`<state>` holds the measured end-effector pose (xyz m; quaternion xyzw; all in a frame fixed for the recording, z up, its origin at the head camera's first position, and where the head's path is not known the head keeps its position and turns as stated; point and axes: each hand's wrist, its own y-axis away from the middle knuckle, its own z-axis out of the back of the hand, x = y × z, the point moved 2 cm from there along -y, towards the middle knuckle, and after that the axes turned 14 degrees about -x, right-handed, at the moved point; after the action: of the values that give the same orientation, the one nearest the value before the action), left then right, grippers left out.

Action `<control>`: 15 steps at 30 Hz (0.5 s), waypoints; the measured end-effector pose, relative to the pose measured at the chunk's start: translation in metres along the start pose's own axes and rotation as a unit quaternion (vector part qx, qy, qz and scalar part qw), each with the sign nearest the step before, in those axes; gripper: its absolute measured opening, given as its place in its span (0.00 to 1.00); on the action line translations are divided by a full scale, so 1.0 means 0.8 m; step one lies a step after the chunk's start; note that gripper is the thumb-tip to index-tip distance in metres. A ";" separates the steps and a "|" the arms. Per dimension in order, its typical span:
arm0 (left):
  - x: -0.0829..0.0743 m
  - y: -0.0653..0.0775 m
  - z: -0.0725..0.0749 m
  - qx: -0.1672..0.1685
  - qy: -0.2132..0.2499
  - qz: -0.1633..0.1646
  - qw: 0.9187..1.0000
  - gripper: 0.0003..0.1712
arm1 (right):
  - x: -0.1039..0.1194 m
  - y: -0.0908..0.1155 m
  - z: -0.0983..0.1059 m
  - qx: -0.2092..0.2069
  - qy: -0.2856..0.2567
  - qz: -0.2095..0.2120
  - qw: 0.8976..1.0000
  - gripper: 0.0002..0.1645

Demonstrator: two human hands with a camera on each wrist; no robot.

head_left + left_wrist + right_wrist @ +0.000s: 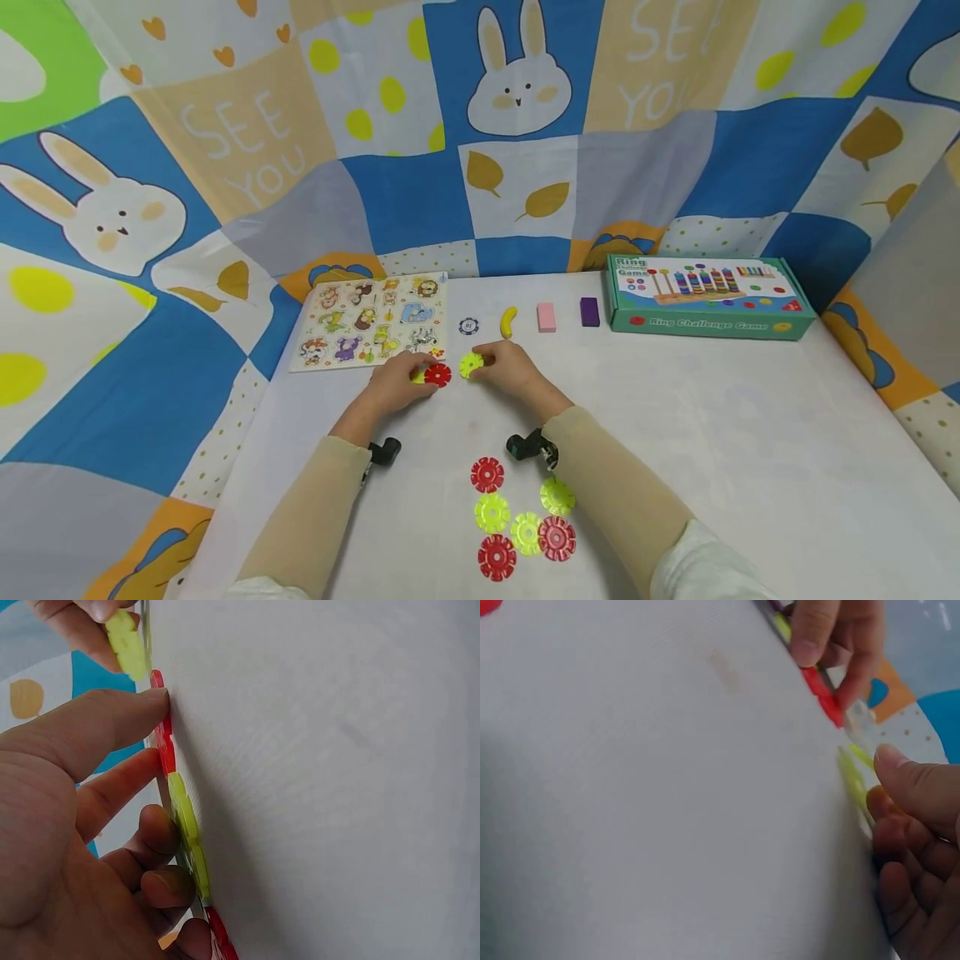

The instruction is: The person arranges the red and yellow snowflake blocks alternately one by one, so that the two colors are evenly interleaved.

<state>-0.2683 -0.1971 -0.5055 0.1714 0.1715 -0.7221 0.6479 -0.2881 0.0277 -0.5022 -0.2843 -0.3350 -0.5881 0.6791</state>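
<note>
My left hand [392, 387] pinches a red notched plastic disc [438, 375] between thumb and finger. In the left wrist view a yellow disc [184, 806] follows that red one in a row, with more yellow and red below it, partly hidden behind the curled fingers. Across a small gap, my right hand [517, 373] pinches a separate yellow-green notched disc [470, 365]. Seen from the right wrist, this yellow disc [851, 776] stands edge-on, just apart from the red disc [823, 697] in the other hand.
Several loose red discs [487, 475] and yellow discs [492, 513] lie near the front. Behind the hands are an animal puzzle board [352, 321], a poker chip [468, 326], a toy banana [508, 322], a pink block [546, 317], a purple block [590, 312] and a green game box [708, 321].
</note>
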 end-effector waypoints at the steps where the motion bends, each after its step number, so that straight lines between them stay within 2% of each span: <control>1: 0.000 0.000 0.000 0.000 -0.001 -0.002 1.000 0.29 | 0.000 0.000 -0.002 0.001 0.013 0.007 1.000 0.30; 5: -0.001 0.000 0.000 0.001 -0.008 -0.007 1.000 0.29 | 0.002 0.002 -0.006 0.009 0.043 0.027 0.999 0.32; 9: -0.004 0.001 0.003 0.007 -0.014 -0.005 1.000 0.29 | 0.002 0.002 -0.007 0.013 0.051 0.027 0.998 0.33; 15: -0.006 0.002 0.005 0.010 -0.012 -0.003 1.000 0.28 | 0.000 0.003 -0.007 -0.015 0.048 0.011 0.999 0.22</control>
<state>-0.2667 -0.1949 -0.4995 0.1683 0.1568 -0.7275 0.6464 -0.2848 0.0240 -0.5058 -0.2696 -0.2904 -0.5983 0.6964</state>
